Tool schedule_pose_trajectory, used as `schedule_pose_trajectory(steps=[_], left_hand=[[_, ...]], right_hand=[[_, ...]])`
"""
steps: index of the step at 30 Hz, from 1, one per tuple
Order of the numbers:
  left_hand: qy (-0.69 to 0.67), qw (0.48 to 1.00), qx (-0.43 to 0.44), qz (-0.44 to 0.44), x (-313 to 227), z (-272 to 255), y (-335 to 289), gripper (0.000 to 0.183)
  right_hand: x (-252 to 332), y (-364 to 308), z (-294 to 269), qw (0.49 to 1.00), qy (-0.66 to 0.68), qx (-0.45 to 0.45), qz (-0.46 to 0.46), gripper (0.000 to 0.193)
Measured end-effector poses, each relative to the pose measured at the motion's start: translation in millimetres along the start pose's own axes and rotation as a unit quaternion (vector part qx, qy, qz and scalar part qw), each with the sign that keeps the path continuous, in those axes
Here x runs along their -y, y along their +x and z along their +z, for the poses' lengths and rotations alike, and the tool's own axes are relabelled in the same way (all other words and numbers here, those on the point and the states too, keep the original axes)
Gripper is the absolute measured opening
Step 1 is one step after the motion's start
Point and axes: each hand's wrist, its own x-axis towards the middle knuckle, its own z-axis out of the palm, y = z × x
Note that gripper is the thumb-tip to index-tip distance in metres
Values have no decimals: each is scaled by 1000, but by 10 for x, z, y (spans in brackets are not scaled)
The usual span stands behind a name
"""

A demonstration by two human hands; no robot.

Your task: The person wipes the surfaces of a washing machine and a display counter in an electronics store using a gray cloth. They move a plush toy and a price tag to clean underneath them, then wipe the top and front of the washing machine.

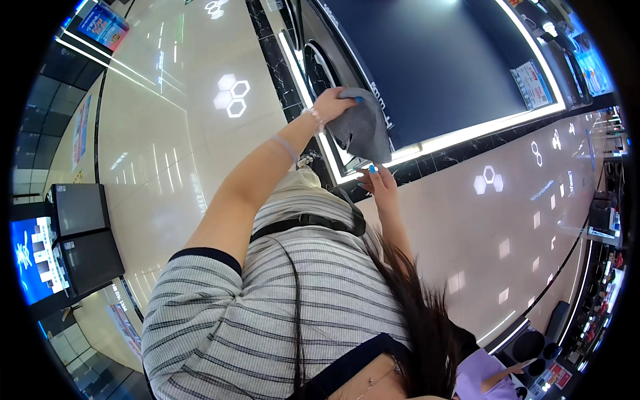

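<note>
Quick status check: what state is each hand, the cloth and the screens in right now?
Left hand: gripping the cloth's top edge.
Right hand: pinching the cloth's lower corner.
Grey cloth: hanging against the big screen.
Big screen: dark, border lit.
Small screen: lit, blue.

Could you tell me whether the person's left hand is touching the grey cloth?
Touching. The head view shows the left hand gripping the top of the grey cloth, its fingers curled over the fabric's upper edge with no gap.
</note>
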Motion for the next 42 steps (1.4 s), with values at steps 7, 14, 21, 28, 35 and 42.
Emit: schedule_pose_trajectory(steps=[7,14,21,28,35,42], left_hand=[[185,982,-32,19,34,234,384,47],[178,981,-37,-65,17,176,478,50],[258,966,-26,-2,-129,-29,563,52],[-20,981,11,-195,-27,-143,639,45],[-472,825,196,-241,447,-136,194,24],[-545,766,135,-313,-104,22,52,28]], right_hand=[[78,-101,471,879,-323,25,-349,51],[-101,398,773,732,-545,-64,-403,74],[-32,833,845,656,-635,-169,-370,76],[111,468,913,758,-519,-33,-394,70],[117,193,519,853,-427,36,-297,50],[302,277,600,871,-384,18,-305,59]])
